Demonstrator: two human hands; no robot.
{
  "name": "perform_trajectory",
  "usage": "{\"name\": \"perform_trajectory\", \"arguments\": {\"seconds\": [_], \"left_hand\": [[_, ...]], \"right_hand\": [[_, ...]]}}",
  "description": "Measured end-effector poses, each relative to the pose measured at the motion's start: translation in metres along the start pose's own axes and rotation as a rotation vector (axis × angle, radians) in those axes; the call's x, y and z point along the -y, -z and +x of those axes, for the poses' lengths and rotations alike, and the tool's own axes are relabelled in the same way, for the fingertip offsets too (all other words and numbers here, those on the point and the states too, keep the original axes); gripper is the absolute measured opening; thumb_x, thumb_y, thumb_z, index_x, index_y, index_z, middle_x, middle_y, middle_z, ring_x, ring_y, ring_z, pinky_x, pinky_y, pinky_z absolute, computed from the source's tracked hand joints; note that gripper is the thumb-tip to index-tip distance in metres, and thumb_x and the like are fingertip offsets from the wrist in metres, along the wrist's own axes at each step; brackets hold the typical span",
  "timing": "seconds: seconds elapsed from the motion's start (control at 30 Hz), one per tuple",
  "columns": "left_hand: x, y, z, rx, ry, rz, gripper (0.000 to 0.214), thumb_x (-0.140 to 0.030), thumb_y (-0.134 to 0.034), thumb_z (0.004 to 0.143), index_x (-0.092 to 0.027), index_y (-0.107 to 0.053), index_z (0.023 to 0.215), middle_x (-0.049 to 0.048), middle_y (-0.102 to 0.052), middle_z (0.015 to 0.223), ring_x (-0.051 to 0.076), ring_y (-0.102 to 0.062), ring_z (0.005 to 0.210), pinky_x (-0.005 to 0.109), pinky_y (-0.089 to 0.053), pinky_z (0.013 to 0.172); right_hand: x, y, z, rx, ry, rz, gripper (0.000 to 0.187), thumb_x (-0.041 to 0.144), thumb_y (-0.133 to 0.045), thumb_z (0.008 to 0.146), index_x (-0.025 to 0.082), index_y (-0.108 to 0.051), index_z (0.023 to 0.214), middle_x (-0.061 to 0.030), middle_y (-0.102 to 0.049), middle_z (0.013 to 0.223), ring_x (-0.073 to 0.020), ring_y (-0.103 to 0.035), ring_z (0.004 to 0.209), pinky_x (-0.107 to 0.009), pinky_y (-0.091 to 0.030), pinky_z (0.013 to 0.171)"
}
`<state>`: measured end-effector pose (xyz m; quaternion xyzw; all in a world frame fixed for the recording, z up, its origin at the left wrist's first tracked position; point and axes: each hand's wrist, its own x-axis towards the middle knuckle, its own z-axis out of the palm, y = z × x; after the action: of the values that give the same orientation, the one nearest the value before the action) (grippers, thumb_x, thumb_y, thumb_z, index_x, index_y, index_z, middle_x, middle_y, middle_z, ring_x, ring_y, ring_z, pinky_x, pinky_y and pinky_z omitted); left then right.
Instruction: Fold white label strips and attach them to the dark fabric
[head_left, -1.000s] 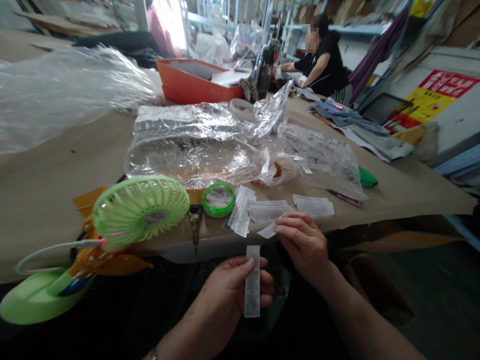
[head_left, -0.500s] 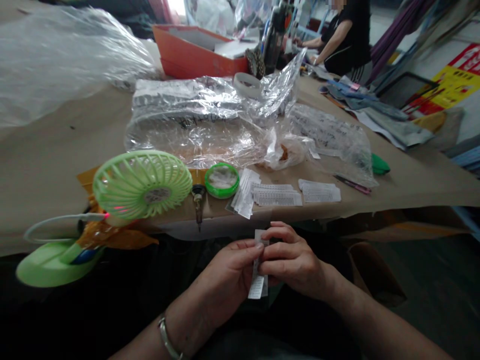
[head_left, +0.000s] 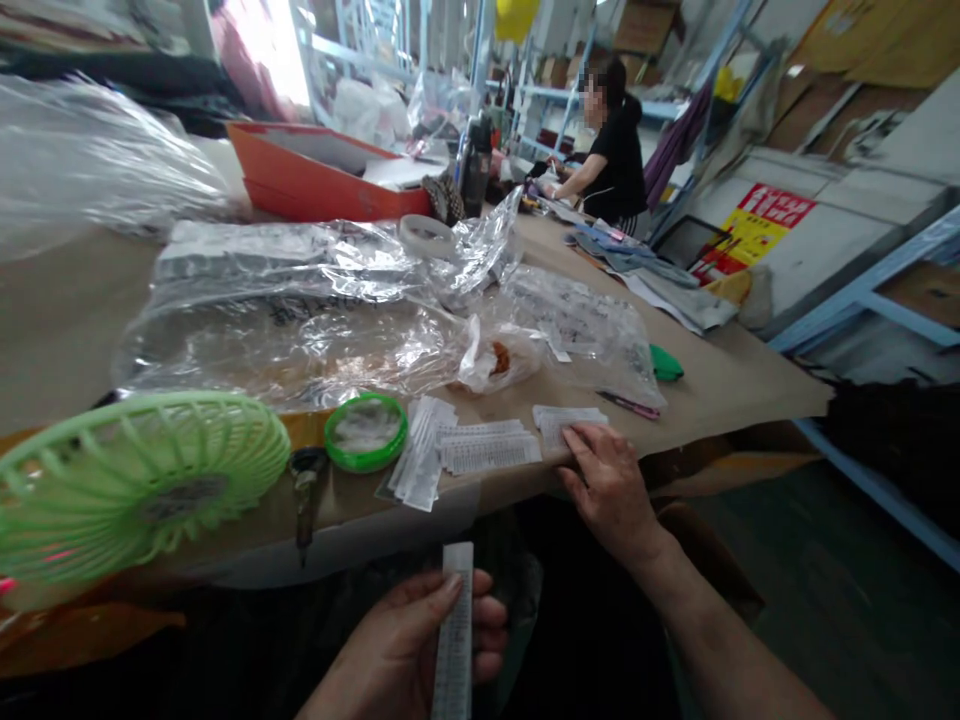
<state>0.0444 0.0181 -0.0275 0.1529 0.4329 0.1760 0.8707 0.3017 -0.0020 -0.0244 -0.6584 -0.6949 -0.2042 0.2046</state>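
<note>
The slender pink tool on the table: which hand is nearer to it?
Right: the right hand touches the paper strips just left of the pink tool. The left hand, holding printed paper in front of the table, is farther away.

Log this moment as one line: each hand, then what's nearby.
left hand: holding printed strip | right hand: touching rightmost strip pile | nearby: green fan, green-rimmed dish

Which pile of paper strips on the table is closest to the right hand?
The rightmost pile, farthest from the green tub: the right hand overlaps it. No hand covers the middle pile or the left pile.
</note>
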Motion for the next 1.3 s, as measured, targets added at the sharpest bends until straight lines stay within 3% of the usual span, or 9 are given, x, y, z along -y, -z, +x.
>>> {"name": "perform_trajectory", "arguments": {"seconds": [0.13, 0.33, 0.4, 0.5, 0.6, 0.67, 0.77, 0.9, 1.3], "left_hand": [[0.001, -0.002, -0.001, 0.013, 0.013, -0.008, 0.017, -0.023, -0.074, 0.070, -0.010, -0.070, 0.080, 0.0101, -0.073, 0.070, 0.019, -0.069, 0.062, 0.030, -0.055, 0.061], [-0.001, -0.001, -0.004, -0.028, 0.007, 0.012, 0.019, -0.024, -0.076, 0.068, -0.010, -0.070, 0.080, 0.0110, -0.074, 0.071, 0.020, -0.069, 0.063, 0.031, -0.055, 0.061], [-0.001, -0.001, -0.004, -0.013, 0.007, 0.015, 0.018, -0.024, -0.074, 0.070, -0.010, -0.070, 0.080, 0.0111, -0.074, 0.071, 0.020, -0.068, 0.061, 0.031, -0.055, 0.060], [-0.001, -0.003, -0.007, 0.037, 0.008, 0.001, 0.017, -0.025, -0.069, 0.075, -0.010, -0.070, 0.081, 0.0108, -0.073, 0.071, 0.019, -0.067, 0.059, 0.031, -0.055, 0.060], [-0.003, -0.005, -0.011, 0.122, -0.019, -0.015, 0.015, -0.022, -0.067, 0.075, -0.009, -0.070, 0.082, 0.0095, -0.072, 0.070, 0.017, -0.066, 0.060, 0.030, -0.053, 0.061], [-0.005, -0.003, -0.013, 0.133, -0.069, -0.038, 0.011, -0.016, -0.068, 0.072, -0.009, -0.071, 0.080, 0.0071, -0.070, 0.066, 0.015, -0.064, 0.058, 0.026, -0.051, 0.058], [-0.008, 0.003, -0.014, 0.084, -0.132, -0.146, 0.010, -0.011, -0.069, 0.067, -0.008, -0.071, 0.076, 0.0048, -0.068, 0.064, 0.011, -0.061, 0.054, 0.019, -0.044, 0.051], [-0.008, 0.011, -0.015, 0.075, -0.108, -0.214, 0.011, -0.012, -0.071, 0.066, -0.008, -0.071, 0.077, 0.0052, -0.069, 0.067, 0.009, -0.059, 0.053, 0.017, -0.039, 0.049], [-0.003, 0.015, -0.015, 0.197, -0.113, -0.224, 0.019, -0.019, -0.072, 0.070, -0.007, -0.071, 0.085, 0.0042, -0.067, 0.069, 0.008, -0.060, 0.055, 0.016, -0.041, 0.050]], "right_hand": [[-0.005, -0.003, -0.006, -0.023, 0.054, -0.030, 0.026, 0.019, -0.052, 0.089, 0.016, -0.063, 0.113, -0.0102, -0.066, 0.109, -0.0263, -0.052, 0.104, -0.045, -0.041, 0.090], [-0.020, 0.003, -0.004, -0.123, 0.076, 0.161, 0.023, 0.016, -0.051, 0.088, 0.019, -0.066, 0.105, -0.0074, -0.070, 0.097, -0.0214, -0.061, 0.094, -0.040, -0.047, 0.086], [-0.013, 0.009, 0.000, -0.190, 0.039, 0.264, 0.023, 0.015, -0.053, 0.087, 0.021, -0.066, 0.104, -0.0067, -0.069, 0.097, -0.0214, -0.061, 0.094, -0.041, -0.048, 0.086], [0.023, 0.016, 0.006, -0.258, 0.023, 0.475, 0.023, 0.013, -0.056, 0.085, 0.026, -0.067, 0.100, -0.0050, -0.066, 0.097, -0.0220, -0.059, 0.101, -0.043, -0.049, 0.088], [0.072, 0.016, 0.009, -0.175, 0.186, 0.651, 0.019, 0.013, -0.061, 0.083, 0.027, -0.068, 0.093, -0.0026, -0.063, 0.085, -0.0200, -0.057, 0.096, -0.038, -0.051, 0.082], [0.098, 0.011, 0.007, -0.094, 0.325, 0.692, 0.014, 0.017, -0.063, 0.083, 0.027, -0.069, 0.091, 0.0003, -0.064, 0.079, -0.0179, -0.058, 0.092, -0.037, -0.050, 0.085], [0.118, 0.001, -0.001, -0.017, 0.464, 0.674, 0.013, 0.017, -0.063, 0.084, 0.028, -0.068, 0.090, 0.0047, -0.068, 0.077, -0.0147, -0.059, 0.091, -0.039, -0.043, 0.097], [0.120, -0.004, -0.008, 0.016, 0.520, 0.653, 0.015, 0.015, -0.058, 0.088, 0.026, -0.068, 0.089, 0.0062, -0.071, 0.078, -0.0138, -0.061, 0.096, -0.039, -0.038, 0.103], [0.116, -0.002, -0.004, 0.075, 0.564, 0.710, 0.014, 0.016, -0.054, 0.089, 0.023, -0.067, 0.089, 0.0036, -0.072, 0.088, -0.0172, -0.058, 0.107, -0.041, -0.038, 0.102]]}}
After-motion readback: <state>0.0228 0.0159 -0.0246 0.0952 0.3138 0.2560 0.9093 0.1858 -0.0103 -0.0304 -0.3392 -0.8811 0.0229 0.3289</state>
